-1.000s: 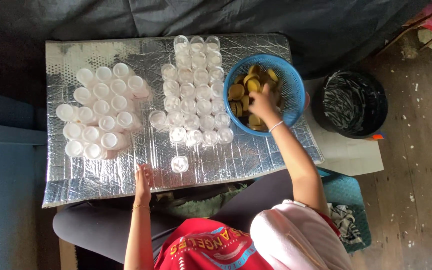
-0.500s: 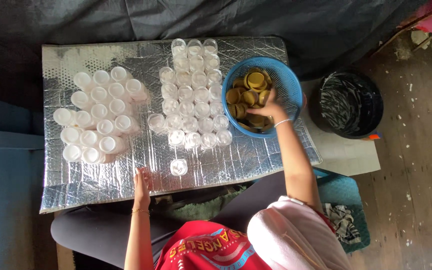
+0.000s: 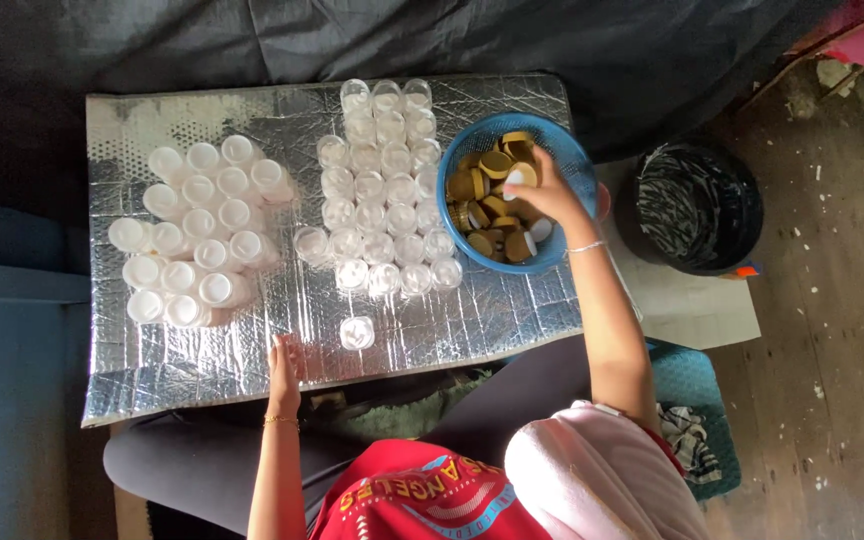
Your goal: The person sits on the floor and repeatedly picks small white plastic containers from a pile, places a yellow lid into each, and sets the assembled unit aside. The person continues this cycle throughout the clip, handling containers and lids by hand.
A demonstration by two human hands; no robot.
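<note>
A silver foil-covered table is filling the middle of the view, and everything else is sitting in relation to it. Behind it a dark cloth is hanging. Off its right edge a black bucket is standing on the floor, well apart from the table top. On the table's left part a cluster of white-capped jars is lying packed together. In the table's middle a block of clear open jars is standing upright in rows, running from the far edge toward the near one. On the table's right end a blue basket is sitting, touching the right side of the open jars and holding gold lids.

The right hand is reaching over the table's right end into the basket, fingers curled down among the lids; it is pinching a lid whose pale underside is showing, though the grip itself is partly hidden. The left hand is resting flat on the table's near edge, fingers spread loosely and holding nothing. Just to the right of that hand, near the table's front edge, a single open jar is standing alone, apart from the rows.
</note>
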